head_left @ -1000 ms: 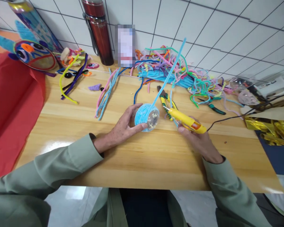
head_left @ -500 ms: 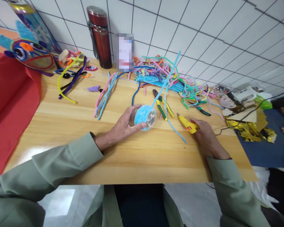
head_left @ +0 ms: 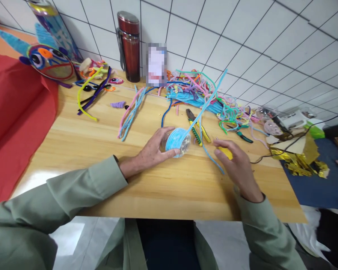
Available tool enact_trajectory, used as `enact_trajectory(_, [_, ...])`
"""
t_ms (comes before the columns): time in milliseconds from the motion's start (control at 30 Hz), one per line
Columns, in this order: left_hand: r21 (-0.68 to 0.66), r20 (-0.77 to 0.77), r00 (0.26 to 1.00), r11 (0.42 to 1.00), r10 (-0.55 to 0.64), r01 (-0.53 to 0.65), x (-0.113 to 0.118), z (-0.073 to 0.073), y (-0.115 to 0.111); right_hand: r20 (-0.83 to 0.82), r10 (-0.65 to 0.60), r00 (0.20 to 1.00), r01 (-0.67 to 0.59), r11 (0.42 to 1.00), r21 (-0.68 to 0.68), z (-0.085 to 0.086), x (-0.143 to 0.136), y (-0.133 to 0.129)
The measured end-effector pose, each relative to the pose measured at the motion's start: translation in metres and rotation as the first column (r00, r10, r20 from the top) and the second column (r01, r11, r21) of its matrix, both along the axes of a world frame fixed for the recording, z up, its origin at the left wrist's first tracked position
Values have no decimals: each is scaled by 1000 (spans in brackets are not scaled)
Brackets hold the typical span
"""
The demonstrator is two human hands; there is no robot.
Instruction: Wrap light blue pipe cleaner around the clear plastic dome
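Note:
My left hand (head_left: 154, 148) is wrapped round a clear round container wound with light blue pipe cleaner (head_left: 175, 140). One blue strand (head_left: 211, 97) sticks up from it to the right. To the right, my right hand (head_left: 238, 163) is open, thumb and fingers apart, just over and in front of a yellow glue gun (head_left: 226, 152), which it partly hides. A loose blue pipe cleaner (head_left: 212, 159) lies between the hands. Behind it are pliers with yellow and green handles (head_left: 195, 129).
A heap of coloured pipe cleaners (head_left: 197, 92) lies along the wall beside a red flask (head_left: 131, 48) and an upright phone (head_left: 156, 65). Red cloth (head_left: 19, 120) covers the left side. Gold foil (head_left: 301, 161) and a black cable (head_left: 284, 152) are at the right.
My right hand has come off the glue gun's handle and opened, shifting a little left. My left hand still holds the wound container. The whole view has shifted slightly.

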State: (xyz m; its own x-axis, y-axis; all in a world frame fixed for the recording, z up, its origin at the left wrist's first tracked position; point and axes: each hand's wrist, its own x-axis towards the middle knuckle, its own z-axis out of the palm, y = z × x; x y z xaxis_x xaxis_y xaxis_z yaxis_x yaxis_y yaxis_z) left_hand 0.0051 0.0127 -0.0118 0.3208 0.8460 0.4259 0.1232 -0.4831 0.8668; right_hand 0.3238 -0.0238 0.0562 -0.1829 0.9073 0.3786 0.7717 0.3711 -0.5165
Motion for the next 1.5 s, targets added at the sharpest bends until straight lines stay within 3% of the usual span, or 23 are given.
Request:
enact_trajectory(133, [35, -26, 1000, 999, -7, 8, 0, 3, -3, -220, 64, 973, -82, 994, -72, -7, -61, 12])
enact_trajectory(233, [68, -38, 999, 997, -19, 21, -1, 5, -4, -358, 65, 931, -109, 989, -104, -18, -82, 20])
enact_trajectory(300, [79, -39, 999, 997, -21, 24, -1, 6, -5, -385, 40, 922, -53, 998, -23, -21, -90, 18])
enact_trajectory(400, [72, -31, 999, 997, -20, 22, -1, 6, -5, -242, 13, 970, 54, 962, 266, -17, -100, 7])
enact_trajectory(500, [97, -19, 1000, 995, -21, 23, -1, 5, -4, 42, 58, 997, -71, 892, 446, -10, -106, -4])
enact_trajectory(667, [114, -36, 999, 993, -8, 12, -1, 1, -3, 210, 118, 971, -204, 866, 457, -9, -108, -6])
enact_trajectory(1200, [154, -28, 1000, 988, -14, 18, 0, 2, -2, 190, 121, 974, -193, 884, 426, -19, -101, -3])
enact_trajectory(1500, [193, -36, 999, 981, -5, 12, 1, 0, -1, 215, 105, 971, -197, 860, 471, -16, -105, -2])
